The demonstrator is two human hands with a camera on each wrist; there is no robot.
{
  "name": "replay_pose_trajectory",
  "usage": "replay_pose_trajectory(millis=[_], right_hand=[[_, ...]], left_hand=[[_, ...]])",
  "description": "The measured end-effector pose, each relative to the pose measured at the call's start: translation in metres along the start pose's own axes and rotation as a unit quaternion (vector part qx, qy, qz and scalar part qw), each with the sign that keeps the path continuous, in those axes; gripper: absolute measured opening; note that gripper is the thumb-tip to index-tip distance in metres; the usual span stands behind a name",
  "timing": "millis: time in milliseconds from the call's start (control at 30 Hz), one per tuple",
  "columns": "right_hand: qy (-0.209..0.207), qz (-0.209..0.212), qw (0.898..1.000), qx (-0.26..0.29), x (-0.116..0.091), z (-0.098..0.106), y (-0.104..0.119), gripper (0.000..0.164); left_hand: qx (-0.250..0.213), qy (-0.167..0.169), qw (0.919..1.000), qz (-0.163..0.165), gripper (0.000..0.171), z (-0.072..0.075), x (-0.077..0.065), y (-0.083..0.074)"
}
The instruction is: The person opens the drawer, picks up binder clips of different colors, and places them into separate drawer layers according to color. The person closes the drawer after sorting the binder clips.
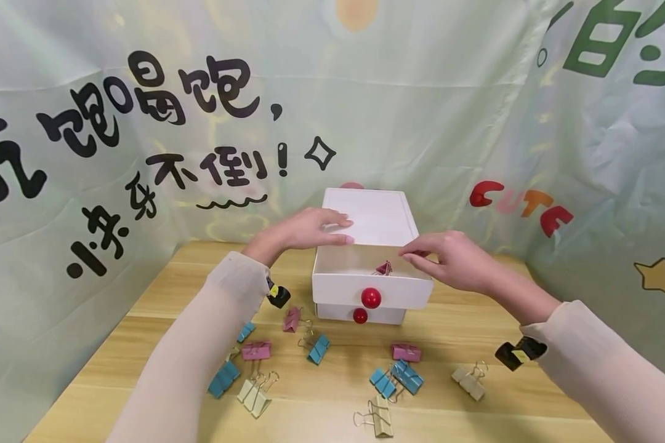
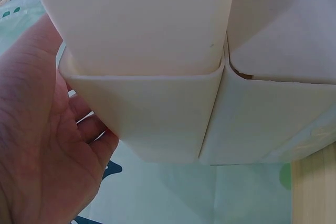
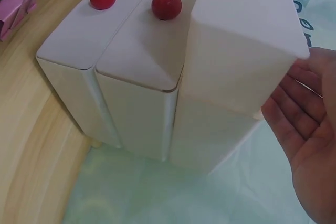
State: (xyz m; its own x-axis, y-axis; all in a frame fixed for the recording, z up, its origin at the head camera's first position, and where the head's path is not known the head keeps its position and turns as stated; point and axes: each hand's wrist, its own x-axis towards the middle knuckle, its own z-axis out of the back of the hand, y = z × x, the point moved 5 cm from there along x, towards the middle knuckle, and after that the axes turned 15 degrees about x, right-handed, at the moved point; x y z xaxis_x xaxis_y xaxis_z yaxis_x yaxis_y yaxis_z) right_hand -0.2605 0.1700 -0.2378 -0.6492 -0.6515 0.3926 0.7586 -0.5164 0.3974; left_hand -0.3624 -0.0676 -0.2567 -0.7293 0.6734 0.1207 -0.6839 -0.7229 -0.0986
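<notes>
A white box of drawers (image 1: 366, 212) stands at the back of the table, its top drawer (image 1: 343, 283) pulled out. Inside that drawer lies a dark pink binder clip (image 1: 385, 268). My left hand (image 1: 313, 229) rests over the left front of the box's top, fingers fairly straight and thumb along the front edge. At the drawer's right rim is my right hand (image 1: 454, 261), its bent fingertips over the opening and a gap between thumb and forefinger. Nothing shows between them. From the right wrist view, the right palm (image 3: 315, 129) faces the drawer's side, fingers partly hidden behind it.
Several pink, blue and cream binder clips lie on the wooden table (image 1: 310, 406), among them a blue clip (image 1: 318, 349) and a cream clip (image 1: 469, 381). Red knobs (image 3: 166, 5) stick out from the drawers. A printed cloth (image 1: 421, 123) hangs close behind the box.
</notes>
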Motion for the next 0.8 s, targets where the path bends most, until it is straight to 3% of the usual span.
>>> replay_pose_trajectory(millis=[200, 467, 567, 800], right_hand=[[-0.061, 0.022, 0.998, -0.012, -0.023, 0.01, -0.002, 0.02], [-0.161, 0.076, 0.984, -0.016, -0.055, 0.008, -0.009, 0.03], [-0.17, 0.08, 0.982, -0.012, -0.066, 0.003, -0.015, 0.032], [-0.141, 0.058, 0.988, -0.003, -0.087, -0.011, -0.028, 0.03]], left_hand=[[0.005, 0.001, 1.0, -0.002, 0.065, 0.001, 0.001, -0.001], [0.007, 0.003, 1.0, -0.003, 0.065, 0.001, 0.0, -0.001], [0.008, 0.003, 0.9999, -0.005, 0.065, 0.001, 0.0, -0.002], [0.007, 0.005, 1.0, -0.001, 0.066, 0.0, 0.0, -0.001]])
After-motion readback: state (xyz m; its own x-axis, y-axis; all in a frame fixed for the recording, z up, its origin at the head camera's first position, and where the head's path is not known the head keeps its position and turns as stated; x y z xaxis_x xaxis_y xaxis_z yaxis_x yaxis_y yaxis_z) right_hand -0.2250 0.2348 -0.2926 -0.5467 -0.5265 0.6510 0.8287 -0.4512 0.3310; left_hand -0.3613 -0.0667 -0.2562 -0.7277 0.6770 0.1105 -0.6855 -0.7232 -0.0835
